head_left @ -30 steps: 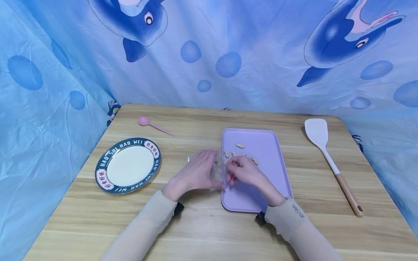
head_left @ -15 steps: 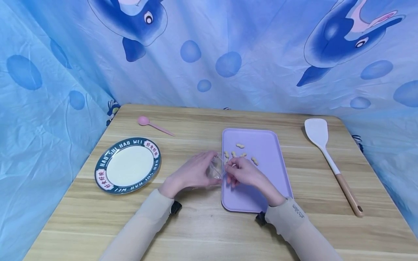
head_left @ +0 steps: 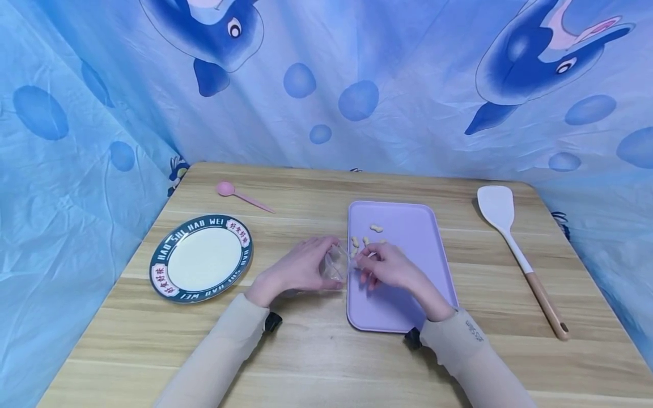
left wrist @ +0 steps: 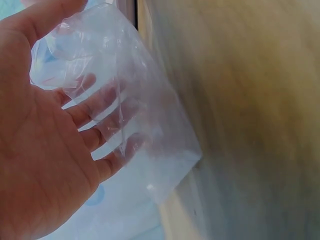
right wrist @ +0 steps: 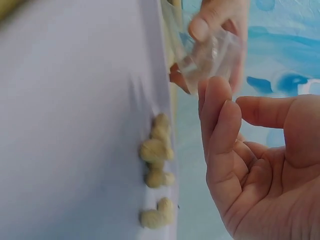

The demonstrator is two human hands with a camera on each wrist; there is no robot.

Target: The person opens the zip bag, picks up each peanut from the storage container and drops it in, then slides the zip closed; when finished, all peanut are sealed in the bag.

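Observation:
A clear plastic bag stands between the two hands at the left edge of a lilac tray. My left hand holds it, thumb on the near side and fingers spread along the far side. In the left wrist view the bag bulges, its fingers showing through the film. Over the tray, my right hand pinches the bag's edge with thumb and forefinger; the exact contact is hard to make out. Several peanuts lie on the tray, seen large in the right wrist view as peanuts.
A white plate with a green lettered rim lies at the left, a pink spoon behind it. At the right lies a white spatula with a wooden handle. A blue curtain hangs behind the wooden table.
My left hand has drawn slightly left, and the bag shows a wider bulge. The right hand has shifted slightly right and now covers the right-hand peanut.

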